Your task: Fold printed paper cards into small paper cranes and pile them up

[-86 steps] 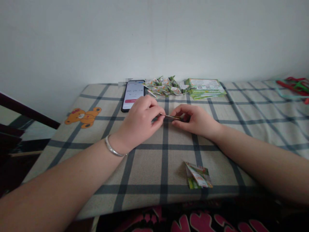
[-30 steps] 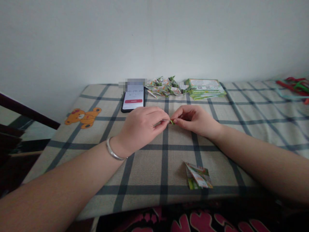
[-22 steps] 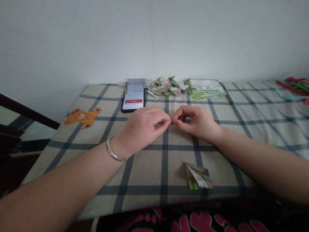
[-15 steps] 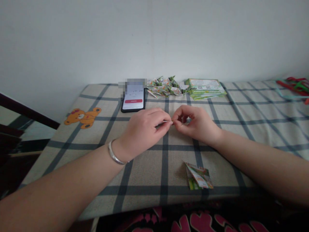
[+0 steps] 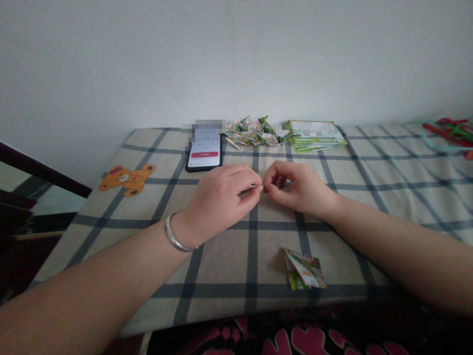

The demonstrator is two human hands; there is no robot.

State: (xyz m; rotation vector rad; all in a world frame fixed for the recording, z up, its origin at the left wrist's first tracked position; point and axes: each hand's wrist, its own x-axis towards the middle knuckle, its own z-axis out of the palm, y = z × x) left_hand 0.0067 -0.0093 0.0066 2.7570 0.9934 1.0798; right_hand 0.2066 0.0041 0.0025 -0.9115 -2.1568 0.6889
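Over the middle of the checked table, my left hand (image 5: 231,190) and my right hand (image 5: 299,187) meet fingertip to fingertip. Both are closed in a pinch on a small, thin piece of folded paper (image 5: 264,185). Only a narrow edge of it shows; the fingers hide the rest. A silver bangle (image 5: 175,235) circles my left wrist. Nearer to me, below my right hand, lies a folded piece of printed green and white paper (image 5: 305,270), untouched.
Along the wall stand a phone (image 5: 204,148) showing a timer, a cluster of folded printed paper pieces (image 5: 254,132) and a stack of green-edged leaflets (image 5: 316,134). At far right is a clear tray (image 5: 439,144) with red and green items. An orange bear picture (image 5: 127,180) is at left.
The hands have barely moved; a little more of the paper's edge shows between the fingertips. The phone's timer reading has changed.
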